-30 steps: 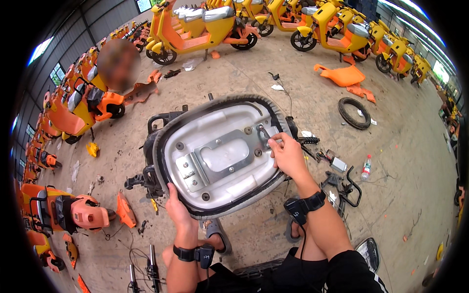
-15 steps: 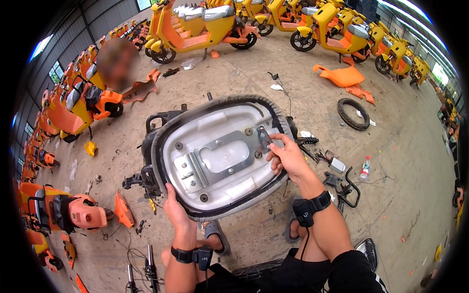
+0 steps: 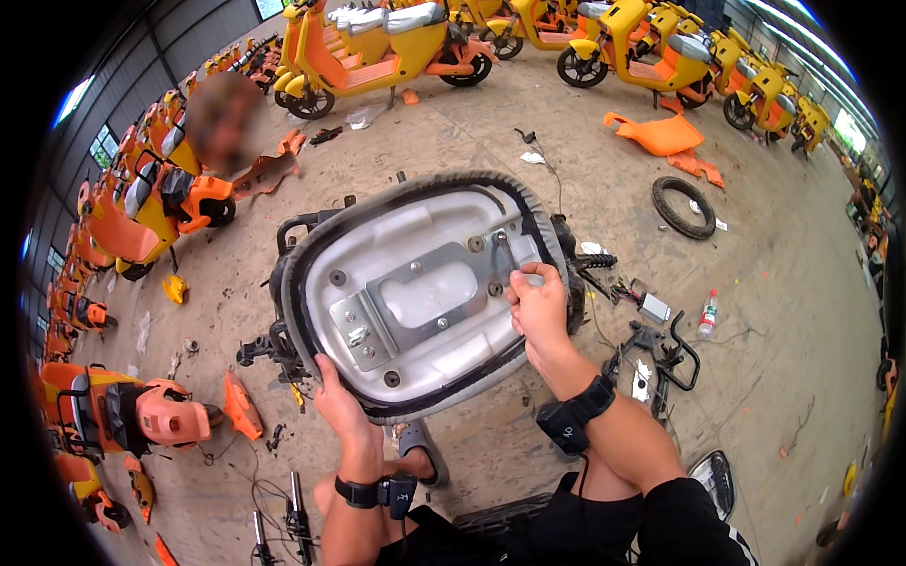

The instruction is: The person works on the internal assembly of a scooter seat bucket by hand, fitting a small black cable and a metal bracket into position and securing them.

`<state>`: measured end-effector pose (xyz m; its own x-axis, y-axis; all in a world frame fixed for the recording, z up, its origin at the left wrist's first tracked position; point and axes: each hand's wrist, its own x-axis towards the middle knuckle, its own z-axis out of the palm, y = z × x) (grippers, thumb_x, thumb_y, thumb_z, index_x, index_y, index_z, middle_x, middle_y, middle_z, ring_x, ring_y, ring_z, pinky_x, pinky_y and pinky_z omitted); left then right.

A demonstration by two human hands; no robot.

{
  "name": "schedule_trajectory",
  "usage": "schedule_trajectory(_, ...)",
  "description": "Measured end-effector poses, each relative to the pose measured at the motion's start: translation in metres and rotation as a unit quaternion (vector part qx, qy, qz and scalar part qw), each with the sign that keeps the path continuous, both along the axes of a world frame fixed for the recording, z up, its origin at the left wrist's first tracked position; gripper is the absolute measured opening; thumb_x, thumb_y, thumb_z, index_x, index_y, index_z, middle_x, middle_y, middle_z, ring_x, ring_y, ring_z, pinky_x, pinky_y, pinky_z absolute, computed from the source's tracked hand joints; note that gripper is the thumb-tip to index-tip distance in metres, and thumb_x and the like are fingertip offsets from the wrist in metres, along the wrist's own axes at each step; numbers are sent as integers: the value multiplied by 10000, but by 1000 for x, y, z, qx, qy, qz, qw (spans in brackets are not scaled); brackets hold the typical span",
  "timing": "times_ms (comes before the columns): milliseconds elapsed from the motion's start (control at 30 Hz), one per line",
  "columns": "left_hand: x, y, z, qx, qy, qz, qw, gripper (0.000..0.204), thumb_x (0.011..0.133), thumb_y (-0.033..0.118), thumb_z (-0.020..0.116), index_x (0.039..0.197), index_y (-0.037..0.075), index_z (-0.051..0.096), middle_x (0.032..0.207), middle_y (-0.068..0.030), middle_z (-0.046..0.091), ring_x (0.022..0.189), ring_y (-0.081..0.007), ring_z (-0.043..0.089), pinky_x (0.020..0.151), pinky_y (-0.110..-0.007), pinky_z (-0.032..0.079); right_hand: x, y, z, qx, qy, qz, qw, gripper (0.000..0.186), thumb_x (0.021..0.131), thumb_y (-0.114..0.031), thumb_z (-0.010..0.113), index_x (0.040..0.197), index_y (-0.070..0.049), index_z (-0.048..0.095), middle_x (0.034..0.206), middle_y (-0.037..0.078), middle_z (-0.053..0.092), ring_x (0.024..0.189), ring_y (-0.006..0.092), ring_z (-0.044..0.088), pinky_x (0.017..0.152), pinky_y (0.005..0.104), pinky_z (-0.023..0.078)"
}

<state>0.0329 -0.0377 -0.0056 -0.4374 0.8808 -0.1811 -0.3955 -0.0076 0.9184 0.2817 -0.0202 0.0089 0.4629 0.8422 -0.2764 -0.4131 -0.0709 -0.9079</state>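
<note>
A scooter seat lies underside up in front of me, tilted, with a grey padded rim around a pale shell. A metal bracket plate is fixed to the shell by several bolts. My left hand grips the seat's near-left rim, thumb on top and fingers hidden underneath. Closed over the right side of the shell, my right hand holds a small wrench. The wrench's far end sits at a bolt on the plate's right end; the fingers cover its other end.
A dark scooter frame shows behind and beneath the seat. To the right lie a tire, a plastic bottle and black metal parts. Orange panels are on the floor. Rows of yellow scooters stand beyond; a person is far left.
My right hand has shifted slightly toward me, and its fingers have drawn closer together around the wrench. My left hand keeps its hold on the rim.
</note>
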Motion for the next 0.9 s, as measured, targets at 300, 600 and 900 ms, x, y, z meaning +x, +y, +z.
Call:
schedule_trajectory(300,1,-7,-5,-4,19,31,999,484,1003,385,532,1193,-57,583,1113,-118,660,941,-208,662,816,-341,528,-34,7,0,32,70,-62,995,186,983,-122,535,1118,-79,416,730,24,535,579,75,443,484,230,336)
schedule_trajectory(600,3,-5,10,4,-18,-24,1000,453,1018,354,508,1203,-53,583,1133,-118,655,961,-206,656,845,-337,516,-14,6,-4,32,85,17,996,228,1010,-169,493,1204,-72,422,735,27,527,466,63,352,392,241,251)
schedule_trajectory(900,1,-3,3,-7,-28,-31,999,463,1013,358,515,1193,-61,595,1125,-121,662,956,-202,655,837,-330,512,28,0,6,84,-127,77,985,213,1003,-166,492,1112,6,555,779,52,626,526,65,458,464,229,356)
